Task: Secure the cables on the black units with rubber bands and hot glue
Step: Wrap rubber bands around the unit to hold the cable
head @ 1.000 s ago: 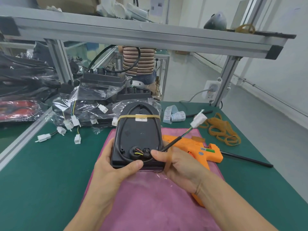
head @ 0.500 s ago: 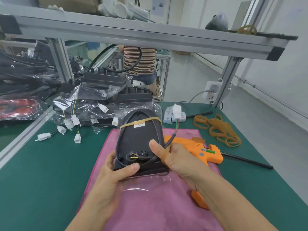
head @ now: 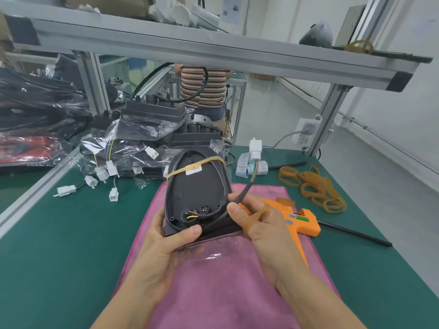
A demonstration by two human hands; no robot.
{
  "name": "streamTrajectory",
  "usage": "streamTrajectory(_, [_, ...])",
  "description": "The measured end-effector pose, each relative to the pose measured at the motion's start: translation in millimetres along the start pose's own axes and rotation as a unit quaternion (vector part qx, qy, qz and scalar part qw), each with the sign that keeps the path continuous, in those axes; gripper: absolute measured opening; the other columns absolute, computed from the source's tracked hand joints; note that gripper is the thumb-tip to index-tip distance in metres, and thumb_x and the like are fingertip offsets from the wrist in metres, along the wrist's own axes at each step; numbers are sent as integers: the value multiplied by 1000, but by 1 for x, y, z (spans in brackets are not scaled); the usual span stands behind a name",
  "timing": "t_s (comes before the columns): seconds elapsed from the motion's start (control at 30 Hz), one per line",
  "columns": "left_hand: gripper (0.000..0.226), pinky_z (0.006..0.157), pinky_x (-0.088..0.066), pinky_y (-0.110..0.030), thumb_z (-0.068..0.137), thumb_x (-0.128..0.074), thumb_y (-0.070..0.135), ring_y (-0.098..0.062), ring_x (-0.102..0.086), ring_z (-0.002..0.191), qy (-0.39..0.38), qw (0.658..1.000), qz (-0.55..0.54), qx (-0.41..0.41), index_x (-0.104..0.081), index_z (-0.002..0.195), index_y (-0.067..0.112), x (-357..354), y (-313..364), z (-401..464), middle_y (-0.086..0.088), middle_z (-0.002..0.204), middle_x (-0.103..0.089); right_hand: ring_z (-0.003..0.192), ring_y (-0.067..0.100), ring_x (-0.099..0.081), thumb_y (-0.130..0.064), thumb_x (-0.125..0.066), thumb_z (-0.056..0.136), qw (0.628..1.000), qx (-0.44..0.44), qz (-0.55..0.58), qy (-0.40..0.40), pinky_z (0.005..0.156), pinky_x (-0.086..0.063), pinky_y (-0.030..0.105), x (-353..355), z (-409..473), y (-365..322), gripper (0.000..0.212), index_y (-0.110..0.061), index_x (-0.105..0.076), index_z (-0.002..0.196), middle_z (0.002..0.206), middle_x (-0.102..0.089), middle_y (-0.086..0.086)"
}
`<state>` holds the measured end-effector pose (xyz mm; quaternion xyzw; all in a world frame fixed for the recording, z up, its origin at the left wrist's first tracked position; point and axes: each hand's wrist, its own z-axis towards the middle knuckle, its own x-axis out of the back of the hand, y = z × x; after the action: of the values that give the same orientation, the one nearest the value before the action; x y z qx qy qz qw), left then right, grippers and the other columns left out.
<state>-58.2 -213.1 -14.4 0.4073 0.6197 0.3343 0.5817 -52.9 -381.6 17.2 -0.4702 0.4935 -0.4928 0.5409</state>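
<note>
A black oval unit [head: 198,193] is tilted up above the pink cloth [head: 221,286]. My left hand [head: 164,245] grips its near edge, thumb on top. A tan rubber band [head: 190,168] crosses its upper part, over a white label. A black cable [head: 221,181] runs round the unit's rim. My right hand [head: 256,222] pinches that cable at the unit's right side, and its free end rises to a white connector [head: 255,148]. An orange hot glue gun [head: 297,220] lies on the cloth just right of my right hand.
Loose rubber bands [head: 313,186] lie at the right on the green table [head: 59,245]. Bagged black units with white connectors [head: 133,150] are stacked behind. A roll of labels [head: 244,165], a black rod [head: 354,233], a socket [head: 306,131] and an aluminium frame [head: 213,51] stand around. A person in a striped top stands beyond.
My right hand has swung the cable's free end from pointing right to pointing up and laid the cable along the unit's right rim. The unit has tilted up a little.
</note>
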Motion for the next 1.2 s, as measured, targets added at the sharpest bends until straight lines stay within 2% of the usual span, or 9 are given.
streamTrajectory(0.17, [80,56,-58,-38,51,-75,1,-24,-71,85,5,1000,-3,-2,-55,126,20,0,1,3,-8,113,-71,80,16,-70,-38,-72,66,1000,26,-1,-13,79,-55,25,0,-3,3,19,-25,-74,79,79,-73,5])
streamTrajectory(0.3, [87,64,-59,-38,49,-77,2,-20,-70,89,-3,1000,19,-9,-51,129,23,1,2,3,-5,113,-71,85,20,-68,-33,-74,75,995,46,-89,1,85,-51,30,3,-1,-2,13,-22,-69,81,87,-70,14])
streamTrajectory(0.4, [89,63,-58,-32,50,-79,3,-19,-70,89,-25,999,43,-16,-50,131,26,0,6,4,-4,111,-72,74,16,-60,-43,-76,63,994,6,-108,21,65,-48,19,6,3,-4,39,-20,-58,89,83,-65,13])
streamTrajectory(0.47, [91,64,-56,-34,49,-83,7,-21,-69,89,-43,997,57,-13,-50,131,29,1,8,4,-6,114,-71,84,10,-65,-46,-71,60,995,-39,-88,-18,71,-51,14,10,8,-5,60,-16,-59,110,95,-70,5])
streamTrajectory(0.57, [96,63,-52,-35,49,-83,10,-19,-68,86,-49,995,90,-3,-47,135,31,2,9,0,-6,114,-70,75,-3,-67,-43,-63,75,986,-100,-67,-118,62,-49,8,17,6,-6,39,-16,-66,103,92,-75,-4])
streamTrajectory(0.73, [93,62,-55,-22,51,-81,9,-13,-71,91,-34,991,124,-24,-46,135,27,0,5,-6,4,108,-72,113,27,-64,-35,-60,85,964,-192,72,-167,99,-50,36,22,3,4,50,0,-62,122,118,-68,16])
streamTrajectory(0.97, [103,105,-43,-22,73,-82,18,-2,-50,128,-56,970,219,-87,-18,152,35,-7,3,-13,13,142,-51,107,25,-67,-30,-59,84,954,-206,150,-157,86,-56,29,16,5,11,34,-8,-75,104,113,-70,15])
streamTrajectory(1.07, [81,111,-37,-30,77,-76,23,-1,-48,129,-45,980,176,-76,-36,145,39,-5,5,-13,19,140,-53,110,23,-66,-29,-55,89,956,-202,148,-155,91,-54,30,15,6,11,34,-8,-73,108,116,-69,14])
streamTrajectory(1.2, [50,104,-42,-42,82,-56,21,-18,-61,119,17,1000,18,-8,-58,132,23,-3,6,-10,2,126,-67,115,23,-63,-27,-50,96,961,-204,121,-141,103,-47,37,15,5,19,35,-5,-65,118,120,-68,12])
